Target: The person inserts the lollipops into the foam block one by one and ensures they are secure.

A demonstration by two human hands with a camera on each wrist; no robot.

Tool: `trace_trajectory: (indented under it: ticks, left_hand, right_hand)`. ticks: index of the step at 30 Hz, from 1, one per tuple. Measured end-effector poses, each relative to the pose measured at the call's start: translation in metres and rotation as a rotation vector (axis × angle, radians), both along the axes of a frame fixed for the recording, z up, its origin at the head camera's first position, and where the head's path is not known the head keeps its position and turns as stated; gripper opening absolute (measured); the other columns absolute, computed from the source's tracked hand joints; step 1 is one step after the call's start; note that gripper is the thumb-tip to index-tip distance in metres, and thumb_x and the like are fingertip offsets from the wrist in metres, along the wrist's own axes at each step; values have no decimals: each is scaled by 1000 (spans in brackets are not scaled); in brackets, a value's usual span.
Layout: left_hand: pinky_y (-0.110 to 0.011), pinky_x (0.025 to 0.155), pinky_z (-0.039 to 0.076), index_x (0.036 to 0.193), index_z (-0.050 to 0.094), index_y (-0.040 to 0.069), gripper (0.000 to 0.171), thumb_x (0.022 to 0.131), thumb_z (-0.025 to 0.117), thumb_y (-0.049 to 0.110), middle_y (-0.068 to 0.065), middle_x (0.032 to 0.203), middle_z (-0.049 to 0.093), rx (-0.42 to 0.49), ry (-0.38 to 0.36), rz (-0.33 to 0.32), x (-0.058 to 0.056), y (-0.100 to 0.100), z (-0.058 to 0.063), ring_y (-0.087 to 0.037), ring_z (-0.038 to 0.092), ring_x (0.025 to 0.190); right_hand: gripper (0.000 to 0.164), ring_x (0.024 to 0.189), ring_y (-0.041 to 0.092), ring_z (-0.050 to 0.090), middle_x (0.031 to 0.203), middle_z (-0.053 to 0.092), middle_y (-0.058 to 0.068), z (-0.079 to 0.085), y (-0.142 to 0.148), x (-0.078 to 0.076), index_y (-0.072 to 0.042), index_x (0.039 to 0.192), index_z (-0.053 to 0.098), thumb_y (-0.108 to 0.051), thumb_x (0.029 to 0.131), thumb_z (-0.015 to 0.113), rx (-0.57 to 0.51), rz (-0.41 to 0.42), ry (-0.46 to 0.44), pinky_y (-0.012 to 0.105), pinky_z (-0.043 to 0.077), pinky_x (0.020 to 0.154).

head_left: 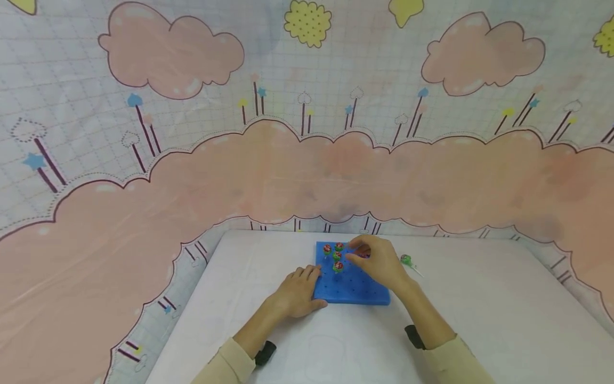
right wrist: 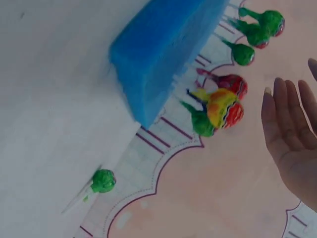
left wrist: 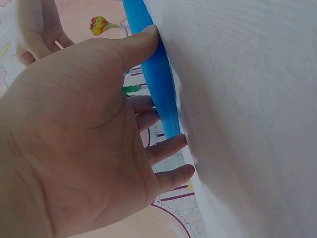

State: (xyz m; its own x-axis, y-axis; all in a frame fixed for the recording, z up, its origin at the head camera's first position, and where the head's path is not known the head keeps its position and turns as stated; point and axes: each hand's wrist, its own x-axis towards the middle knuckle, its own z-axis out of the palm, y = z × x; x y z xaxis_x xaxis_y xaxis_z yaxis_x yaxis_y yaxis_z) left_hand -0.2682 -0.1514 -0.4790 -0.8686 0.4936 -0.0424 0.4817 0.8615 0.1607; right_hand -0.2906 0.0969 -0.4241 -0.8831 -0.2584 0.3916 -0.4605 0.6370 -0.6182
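Note:
A blue foam block with holes (head_left: 352,290) lies on the table, with several wrapped lollipops (head_left: 338,265) standing in its far part. My left hand (head_left: 299,296) holds the block's near left corner. In the left wrist view its thumb (left wrist: 141,47) presses the block's edge (left wrist: 161,84), with fingers around the other side. Over the block's far right part is my right hand (head_left: 379,261), thumb and fingers apart. In the right wrist view this hand (right wrist: 292,129) holds nothing visible, its fingers stretched beside a yellow-and-red lollipop (right wrist: 220,106). In the head view it partly hides the lollipops there.
One green lollipop (head_left: 406,260) lies on the white table (head_left: 460,298), to the right of the block, its white stick pointing right. A printed curtain (head_left: 307,176) with clouds hangs behind the table and at its sides.

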Motion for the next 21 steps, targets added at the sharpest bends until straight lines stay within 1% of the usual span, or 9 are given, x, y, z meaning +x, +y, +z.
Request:
trace_trajectory:
  ticks: [6,9,12,16,21]
  left_hand:
    - [-51,117,42,159,37,6,85,98,66,58,-14,156,44,-6,5,-2,-1,1,-1,-33,46,141]
    - [-51,116,42,158,37,5,84,98,66,57,-14,156,44,1,7,-6,0,-1,1,-34,46,140]
    - [-51,118,40,158,36,6,84,99,65,57,-14,157,44,12,-7,-8,1,-1,2,-33,45,142]
    - [-51,119,39,159,36,6,83,99,64,57,-13,158,44,7,-9,-13,2,-1,0,-33,44,143]
    - [-50,119,39,160,35,8,85,99,63,60,-12,158,43,-15,10,-6,1,-3,-4,-32,44,144]
  right_hand:
    - [23,101,27,72,105,75,7,-1,24,-9,-8,113,74,-21,95,80,-8,-115,1,49,61,90]
    - [24,106,34,70,109,75,11,-2,38,-15,-5,115,73,-21,97,77,6,-167,9,53,60,91]
    - [26,108,39,69,113,74,17,-8,55,-21,-4,117,73,-21,98,74,36,-233,-11,55,58,91]
    - [31,111,45,66,120,71,25,-18,75,-27,0,121,71,-20,97,73,129,-292,-54,60,55,92]
    - [40,124,52,57,135,60,32,-26,87,-31,5,126,68,-21,96,74,235,-306,-111,66,48,102]
